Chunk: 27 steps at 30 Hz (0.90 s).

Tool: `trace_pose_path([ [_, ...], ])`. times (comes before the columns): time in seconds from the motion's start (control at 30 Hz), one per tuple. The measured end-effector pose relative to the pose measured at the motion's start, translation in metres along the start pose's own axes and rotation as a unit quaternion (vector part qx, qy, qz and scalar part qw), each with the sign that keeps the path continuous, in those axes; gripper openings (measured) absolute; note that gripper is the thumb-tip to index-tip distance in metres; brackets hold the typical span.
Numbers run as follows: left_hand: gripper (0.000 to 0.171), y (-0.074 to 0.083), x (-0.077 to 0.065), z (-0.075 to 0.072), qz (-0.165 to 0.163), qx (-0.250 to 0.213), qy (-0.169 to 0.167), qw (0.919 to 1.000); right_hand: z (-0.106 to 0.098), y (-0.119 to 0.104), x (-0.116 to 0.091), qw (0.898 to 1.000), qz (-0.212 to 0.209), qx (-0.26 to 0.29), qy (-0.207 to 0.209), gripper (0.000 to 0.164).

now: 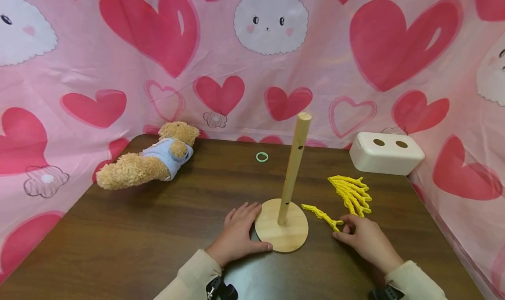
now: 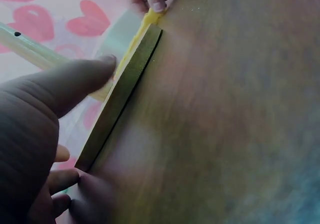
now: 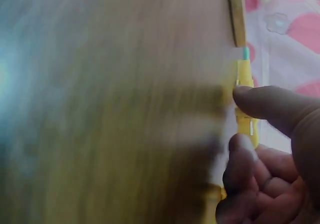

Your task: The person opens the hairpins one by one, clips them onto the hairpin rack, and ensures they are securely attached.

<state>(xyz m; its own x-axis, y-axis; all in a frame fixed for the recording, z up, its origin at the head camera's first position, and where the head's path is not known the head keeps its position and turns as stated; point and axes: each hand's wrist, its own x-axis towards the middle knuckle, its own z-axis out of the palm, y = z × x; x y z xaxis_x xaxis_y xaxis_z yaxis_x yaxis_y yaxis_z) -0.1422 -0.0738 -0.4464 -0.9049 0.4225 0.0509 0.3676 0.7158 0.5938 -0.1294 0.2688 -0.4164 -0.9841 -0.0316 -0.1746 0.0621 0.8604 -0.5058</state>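
Observation:
A round wooden base [image 1: 282,241] with an upright wooden post [image 1: 293,168] stands on the table. My left hand [image 1: 240,236] rests at its left side, straight fingers by the rim and thumb at its front edge. In the left wrist view the thumb [image 2: 82,81] stretches over the base's edge [image 2: 122,101]. To the right of the base, my right hand [image 1: 367,238] pinches the forked end of a yellow plastic branch [image 1: 321,214] between thumb and fingers. Its narrow end points toward the base. Just beyond that hand lies a bunch of similar yellow branches [image 1: 351,192].
Behind the post lies a small green ring [image 1: 262,157]. A white box with two round holes [image 1: 384,155] stands at the back right. At the back left lies a teddy bear in a blue shirt [image 1: 158,160]. A pink heart-print cloth [image 1: 244,63] hangs around the brown table [image 1: 158,230].

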Motion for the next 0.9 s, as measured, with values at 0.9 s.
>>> trace_pose_path([
  [0.9, 0.095, -0.008, 0.003, -0.002, 0.019, 0.034, 0.006, 0.9992, 0.011, -0.007, -0.009, 0.983, -0.137, 0.03, 0.118, 0.02],
])
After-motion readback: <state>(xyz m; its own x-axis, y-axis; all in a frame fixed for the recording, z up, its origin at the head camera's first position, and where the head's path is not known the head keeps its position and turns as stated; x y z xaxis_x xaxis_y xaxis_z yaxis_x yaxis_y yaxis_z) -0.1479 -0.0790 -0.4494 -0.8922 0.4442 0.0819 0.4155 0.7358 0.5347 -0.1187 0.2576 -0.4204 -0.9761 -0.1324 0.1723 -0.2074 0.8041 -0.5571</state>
